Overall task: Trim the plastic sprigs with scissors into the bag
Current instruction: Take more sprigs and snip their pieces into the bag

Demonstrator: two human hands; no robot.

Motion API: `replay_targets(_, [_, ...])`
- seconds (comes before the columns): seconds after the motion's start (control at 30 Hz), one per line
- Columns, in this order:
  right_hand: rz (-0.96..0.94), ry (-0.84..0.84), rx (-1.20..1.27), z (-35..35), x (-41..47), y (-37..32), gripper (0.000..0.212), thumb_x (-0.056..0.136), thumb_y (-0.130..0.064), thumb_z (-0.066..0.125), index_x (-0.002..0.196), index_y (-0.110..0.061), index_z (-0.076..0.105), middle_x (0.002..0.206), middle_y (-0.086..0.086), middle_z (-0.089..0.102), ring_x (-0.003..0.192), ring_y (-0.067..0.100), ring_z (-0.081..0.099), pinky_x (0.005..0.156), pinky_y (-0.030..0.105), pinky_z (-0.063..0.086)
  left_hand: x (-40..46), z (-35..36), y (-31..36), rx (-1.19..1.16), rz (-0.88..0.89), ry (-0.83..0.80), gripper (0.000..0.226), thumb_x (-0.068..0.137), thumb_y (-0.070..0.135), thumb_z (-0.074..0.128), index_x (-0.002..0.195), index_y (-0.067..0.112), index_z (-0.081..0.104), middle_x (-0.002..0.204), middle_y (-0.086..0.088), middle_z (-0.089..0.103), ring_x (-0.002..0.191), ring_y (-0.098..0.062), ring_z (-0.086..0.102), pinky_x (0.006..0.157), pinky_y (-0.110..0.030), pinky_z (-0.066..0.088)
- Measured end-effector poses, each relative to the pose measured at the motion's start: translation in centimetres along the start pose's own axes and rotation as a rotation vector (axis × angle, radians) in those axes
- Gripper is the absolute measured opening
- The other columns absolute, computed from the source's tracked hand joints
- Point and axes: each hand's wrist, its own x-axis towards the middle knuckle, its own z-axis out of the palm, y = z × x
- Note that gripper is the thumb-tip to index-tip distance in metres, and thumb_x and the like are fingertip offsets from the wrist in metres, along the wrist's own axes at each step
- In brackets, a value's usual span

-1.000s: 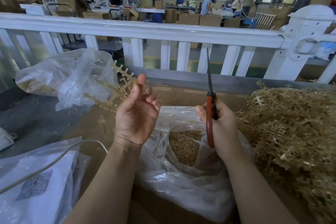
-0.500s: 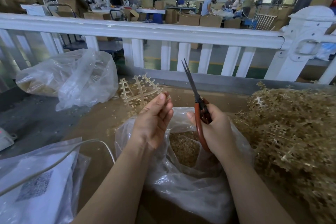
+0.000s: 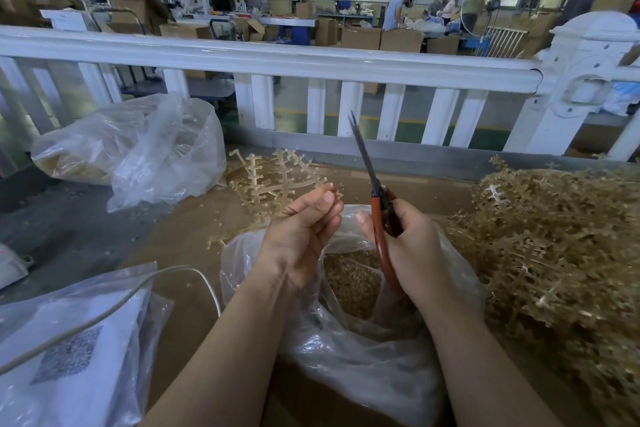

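Observation:
My left hand [image 3: 299, 236] pinches the stem of a tan plastic sprig [image 3: 273, 177] that fans out above and behind its fingers. My right hand [image 3: 408, 246] grips the orange handles of the scissors [image 3: 375, 198], blades nearly closed and pointing up and away, just right of the sprig. Below both hands lies a clear plastic bag [image 3: 363, 357], its mouth open over a heap of small tan trimmed bits [image 3: 349, 281].
A big pile of untrimmed tan sprigs [image 3: 554, 270] fills the right side. Another clear bag [image 3: 138, 149] sits at the back left, and a bag holding printed paper [image 3: 69, 357] lies at the front left under a white cable [image 3: 104, 315]. A white railing [image 3: 311, 62] runs behind the bench.
My left hand brought the sprig from the far left bag in over the open bag. The scissors tilted left and came closer to the sprig.

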Motion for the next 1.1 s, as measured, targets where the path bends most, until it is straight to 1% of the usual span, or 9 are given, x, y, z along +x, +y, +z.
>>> replay_targets(0.1, [0.003, 0.008, -0.144, -0.03, -0.09, 0.06, 0.042, 0.074, -0.076, 0.061, 0.091, -0.038, 0.061, 0.083, -0.025, 0.068, 0.077, -0.003, 0.064, 0.064, 0.021, 0.045, -0.05, 0.01, 0.13, -0.010, 0.016, 0.001, 0.028, 0.065, 0.007, 0.073, 0.092, 0.011, 0.072, 0.081, -0.002, 0.074, 0.074, -0.010, 0.072, 0.067, -0.018, 0.058])
replay_targets(0.2, [-0.050, -0.029, -0.309, -0.17, -0.16, 0.20, 0.048, 0.075, -0.079, 0.056, 0.100, -0.038, 0.057, 0.084, -0.019, 0.067, 0.079, -0.002, 0.063, 0.064, 0.017, 0.044, 0.00, -0.06, 0.22, -0.006, 0.027, 0.016, 0.029, 0.065, 0.007, 0.073, 0.094, 0.012, 0.071, 0.081, -0.002, 0.074, 0.072, -0.009, 0.071, 0.067, -0.018, 0.057])
replay_targets(0.3, [-0.121, -0.054, -0.430, -0.15, -0.34, 0.11, 0.048, 0.076, -0.077, 0.058, 0.100, -0.036, 0.054, 0.086, -0.018, 0.062, 0.079, -0.002, 0.060, 0.061, 0.014, 0.042, 0.10, -0.17, 0.29, 0.009, 0.061, 0.008, 0.032, 0.068, 0.008, 0.070, 0.100, 0.011, 0.069, 0.084, -0.002, 0.073, 0.072, -0.007, 0.069, 0.068, -0.017, 0.056])
replay_targets(0.43, [-0.172, -0.050, -0.545, -0.24, -0.38, -0.06, 0.054, 0.076, -0.078, 0.055, 0.100, -0.030, 0.056, 0.088, -0.017, 0.060, 0.079, 0.003, 0.058, 0.062, 0.012, 0.040, 0.11, -0.37, 0.22, 0.052, 0.122, 0.006, 0.015, 0.082, 0.000, 0.062, 0.090, 0.011, 0.069, 0.079, 0.000, 0.073, 0.069, -0.007, 0.066, 0.066, -0.017, 0.056])
replay_targets(0.5, [-0.184, -0.048, -0.601, -0.36, -0.37, -0.16, 0.056, 0.076, -0.082, 0.051, 0.098, -0.031, 0.055, 0.088, -0.018, 0.059, 0.078, 0.002, 0.057, 0.060, 0.010, 0.035, 0.20, -0.48, 0.20, 0.063, 0.149, 0.022, 0.021, 0.089, -0.005, 0.056, 0.085, 0.011, 0.068, 0.077, -0.001, 0.072, 0.068, -0.009, 0.065, 0.066, -0.018, 0.056])
replay_targets(0.57, [-0.190, -0.046, -0.630, -0.45, -0.36, -0.15, 0.057, 0.076, -0.083, 0.049, 0.098, -0.031, 0.055, 0.089, -0.019, 0.060, 0.079, 0.003, 0.057, 0.060, 0.011, 0.035, 0.25, -0.53, 0.17, 0.067, 0.167, 0.031, 0.025, 0.090, -0.007, 0.054, 0.080, 0.011, 0.068, 0.075, -0.001, 0.070, 0.068, -0.010, 0.064, 0.067, -0.019, 0.056])
replay_targets(0.7, [-0.183, -0.052, -0.662, -0.41, -0.31, -0.06, 0.058, 0.077, -0.081, 0.052, 0.103, -0.029, 0.057, 0.094, -0.017, 0.061, 0.084, 0.005, 0.059, 0.066, 0.017, 0.044, 0.27, -0.51, 0.13, 0.074, 0.189, 0.039, 0.027, 0.090, -0.007, 0.054, 0.076, 0.012, 0.067, 0.075, -0.002, 0.068, 0.070, -0.011, 0.062, 0.068, -0.020, 0.055])
replay_targets(0.87, [-0.153, -0.073, -0.643, -0.44, -0.33, -0.21, 0.053, 0.078, -0.080, 0.054, 0.099, -0.031, 0.053, 0.090, -0.019, 0.057, 0.081, 0.004, 0.056, 0.060, 0.013, 0.034, 0.34, -0.43, 0.11, 0.098, 0.195, 0.032, 0.022, 0.091, -0.007, 0.053, 0.082, 0.010, 0.065, 0.081, -0.003, 0.067, 0.075, -0.012, 0.061, 0.072, -0.021, 0.054])
replay_targets(1.1, [-0.115, -0.107, -0.632, -0.59, -0.40, -0.29, 0.056, 0.077, -0.080, 0.055, 0.104, -0.030, 0.055, 0.093, -0.018, 0.058, 0.084, 0.005, 0.056, 0.064, 0.018, 0.038, 0.32, -0.56, 0.12, 0.109, 0.188, 0.027, 0.023, 0.091, -0.008, 0.053, 0.083, 0.010, 0.065, 0.082, -0.004, 0.067, 0.075, -0.013, 0.061, 0.071, -0.021, 0.054])
